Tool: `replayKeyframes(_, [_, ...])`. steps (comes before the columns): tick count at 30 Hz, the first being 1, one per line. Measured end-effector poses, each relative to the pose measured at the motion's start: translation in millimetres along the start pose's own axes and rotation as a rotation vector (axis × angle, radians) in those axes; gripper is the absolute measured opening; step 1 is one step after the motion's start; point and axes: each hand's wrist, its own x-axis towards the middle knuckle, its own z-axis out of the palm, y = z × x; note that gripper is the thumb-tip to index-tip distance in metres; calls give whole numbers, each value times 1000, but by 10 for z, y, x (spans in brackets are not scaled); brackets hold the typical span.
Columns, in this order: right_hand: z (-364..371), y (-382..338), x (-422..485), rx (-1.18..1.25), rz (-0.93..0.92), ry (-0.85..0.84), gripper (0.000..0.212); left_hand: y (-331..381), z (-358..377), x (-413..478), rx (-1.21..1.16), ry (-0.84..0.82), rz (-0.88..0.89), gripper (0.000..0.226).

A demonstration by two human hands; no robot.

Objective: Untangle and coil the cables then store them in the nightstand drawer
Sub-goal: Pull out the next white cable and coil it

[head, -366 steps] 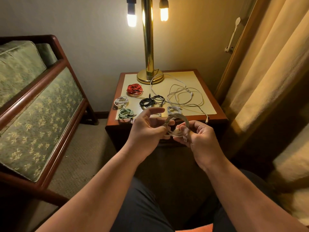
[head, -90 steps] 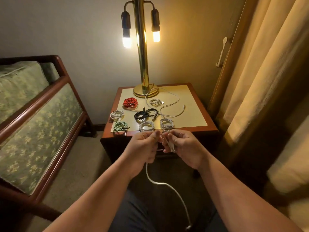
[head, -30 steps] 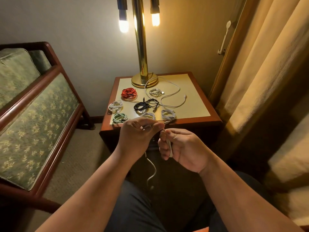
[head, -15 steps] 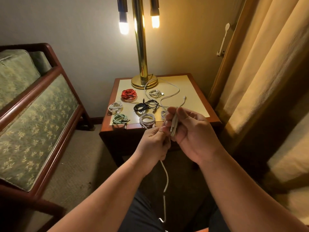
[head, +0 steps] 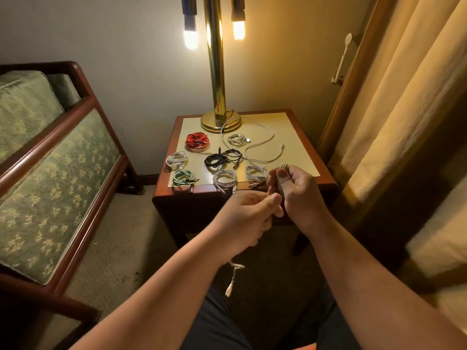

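I hold one white cable (head: 233, 276) in front of the nightstand (head: 303, 137). My right hand (head: 298, 190) grips its gathered loops, thumb on top. My left hand (head: 249, 213) pinches the strand just below, and the loose end hangs under my left wrist. Several coiled cables lie on the nightstand top: a red coil (head: 197, 140), a black coil (head: 222, 158), a green coil (head: 184, 177) and white coils (head: 225, 178). One white cable (head: 262, 145) lies uncoiled near the lamp base. No drawer front shows.
A brass lamp (head: 219, 120) stands at the back of the nightstand. A green upholstered sofa with a wooden frame (head: 63, 157) is on the left. Curtains (head: 394, 109) hang on the right. Carpet covers the floor between.
My right hand has lowered slightly and my left hand has slid down the strand. The hanging tail of the white cable is shorter than half a second ago.
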Motion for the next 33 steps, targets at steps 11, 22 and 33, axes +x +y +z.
replayKeyframes(11, [103, -25, -166, 203, 157, -509, 36, -32, -408, 43, -21, 200, 225, 36])
replayKeyframes(22, [167, -275, -453, 832, 308, -477, 28, -213, -278, 119, -98, 82, 57, 35])
replayKeyframes(33, [166, -254, -85, 678, 202, -35, 27, -304, -64, 120, 3, -86, -149, 40])
